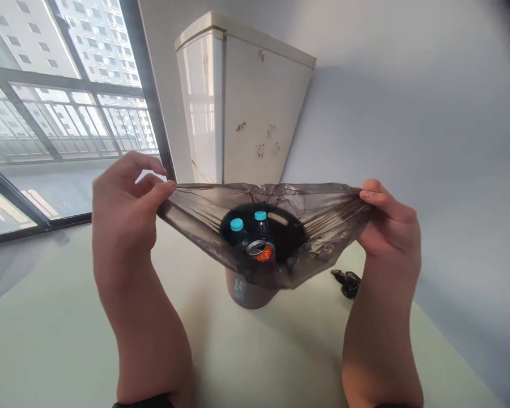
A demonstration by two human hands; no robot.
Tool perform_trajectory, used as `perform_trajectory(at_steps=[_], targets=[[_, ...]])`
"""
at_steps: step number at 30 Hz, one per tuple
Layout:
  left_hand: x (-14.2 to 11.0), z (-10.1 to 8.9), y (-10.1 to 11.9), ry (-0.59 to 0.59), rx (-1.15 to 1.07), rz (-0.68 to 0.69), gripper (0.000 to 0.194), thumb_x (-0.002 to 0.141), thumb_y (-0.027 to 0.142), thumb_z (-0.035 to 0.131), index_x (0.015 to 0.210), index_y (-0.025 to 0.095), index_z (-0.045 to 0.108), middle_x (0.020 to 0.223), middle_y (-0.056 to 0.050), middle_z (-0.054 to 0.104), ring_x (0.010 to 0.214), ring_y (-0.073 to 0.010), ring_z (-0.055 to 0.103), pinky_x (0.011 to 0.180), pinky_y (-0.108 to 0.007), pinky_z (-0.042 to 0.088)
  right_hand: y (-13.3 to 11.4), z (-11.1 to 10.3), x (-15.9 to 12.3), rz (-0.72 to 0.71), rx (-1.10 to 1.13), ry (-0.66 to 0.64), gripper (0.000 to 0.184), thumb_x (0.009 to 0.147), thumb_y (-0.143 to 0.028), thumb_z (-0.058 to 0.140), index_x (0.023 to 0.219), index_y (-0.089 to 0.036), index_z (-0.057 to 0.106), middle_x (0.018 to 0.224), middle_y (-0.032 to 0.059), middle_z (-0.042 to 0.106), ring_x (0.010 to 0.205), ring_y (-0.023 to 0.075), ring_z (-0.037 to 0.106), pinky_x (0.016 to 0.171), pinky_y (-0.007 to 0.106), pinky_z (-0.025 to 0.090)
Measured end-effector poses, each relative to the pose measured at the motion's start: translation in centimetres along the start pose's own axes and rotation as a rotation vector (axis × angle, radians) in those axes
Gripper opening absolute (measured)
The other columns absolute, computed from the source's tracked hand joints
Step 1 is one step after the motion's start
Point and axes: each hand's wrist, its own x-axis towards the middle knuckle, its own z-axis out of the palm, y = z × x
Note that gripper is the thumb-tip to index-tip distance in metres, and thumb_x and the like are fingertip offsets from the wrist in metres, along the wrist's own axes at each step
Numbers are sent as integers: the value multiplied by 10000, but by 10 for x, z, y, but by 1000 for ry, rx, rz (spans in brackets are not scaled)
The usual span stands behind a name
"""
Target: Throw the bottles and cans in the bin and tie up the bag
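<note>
My left hand [125, 212] pinches the left edge of a thin grey plastic bag [318, 218], and my right hand [389, 221] pinches its right edge. The bag is stretched wide between them, its mouth open toward me. Inside it stand two dark bottles with turquoise caps [237, 225] and an orange drinks can [261, 250]. The bag's lower part hangs into or lines a small grey bin [249, 294] on the pale floor.
A tall cream fridge [242, 107] stands behind the bin against the white wall. A large window [59, 113] with dark frames fills the left. A small crumpled black item [347, 281] lies on the floor right of the bin.
</note>
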Motion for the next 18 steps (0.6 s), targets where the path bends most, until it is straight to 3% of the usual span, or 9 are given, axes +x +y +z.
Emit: perform_trajectory(at_steps=[4,7,11,15,18], targets=[[3,-8,-8,136,174,24,169,668,92,753,801,183,702,601,42,475,547,-85,454,476,-224,282,-7,-9,-6,-169,29,193,357,644,-67,701,613,-206,374,633,-9,436,668,167,566,632,262,464],[4,-7,-13,218,283,54,149,672,125,740,813,173,726,577,43,495,511,-85,435,454,-220,244,-12,-18,-9,-268,-18,262,351,653,-16,666,593,-203,375,605,-24,361,646,157,548,627,260,443],[5,7,-15,311,273,220,107,649,118,679,744,156,710,562,47,479,555,-102,472,496,-216,339,-16,-29,-7,-352,-58,322,359,653,8,648,574,-202,368,602,-27,317,632,141,500,612,261,418],[7,16,-16,357,235,293,105,631,106,657,724,144,685,611,34,508,601,-103,485,528,-219,381,-17,-36,-2,-359,-45,346,326,633,4,619,553,-197,376,588,-21,309,625,131,449,591,245,391],[8,10,-16,389,273,276,99,628,136,720,708,158,665,621,37,479,606,-105,479,517,-223,382,-19,-35,-3,-335,-19,350,338,631,18,618,549,-188,362,593,-26,283,615,115,405,565,231,356]])
